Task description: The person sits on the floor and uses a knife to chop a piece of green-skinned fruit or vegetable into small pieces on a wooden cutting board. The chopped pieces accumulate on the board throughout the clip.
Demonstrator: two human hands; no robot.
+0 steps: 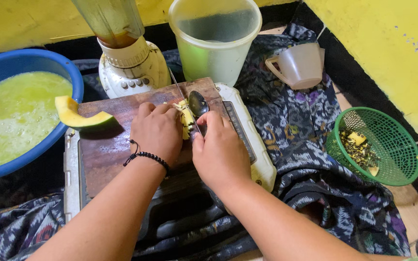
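We saw both hands working close together at the far edge of a dark wooden cutting board (117, 154), which lay on a white tray-like base (262, 166) over patterned blue cloth (306, 121). Our left hand (156, 131), with a black bead bracelet (148, 157) at the wrist, was curled down with its fingers pressing a small pile of yellow fruit pieces (186, 118). Our right hand (219, 152) was closed around a knife (182, 96), whose thin blade ran up and away across the fruit pieces toward the board's far edge; a metal spoon (198, 103) lay just beside the blade, touching or nearly touching the hand. A crescent slice of green-skinned fruit (78, 116) sat at the board's left far corner, its tip overhanging the edge toward a blue basin (76, 77) full of pale green pulp. The far edge was crowded: a white blender base (131, 70) and a translucent plastic pitcher (214, 43) stood just behind the board, leaving little room there. To the right, a pale plastic cup (298, 65) lay on its side on the cloth, and a green mesh basket (383, 145) holding scraps stood well apart from the board. The near half of the board lay bare beneath our forearms, and yellow walls (378, 48) closed in the far side and the right
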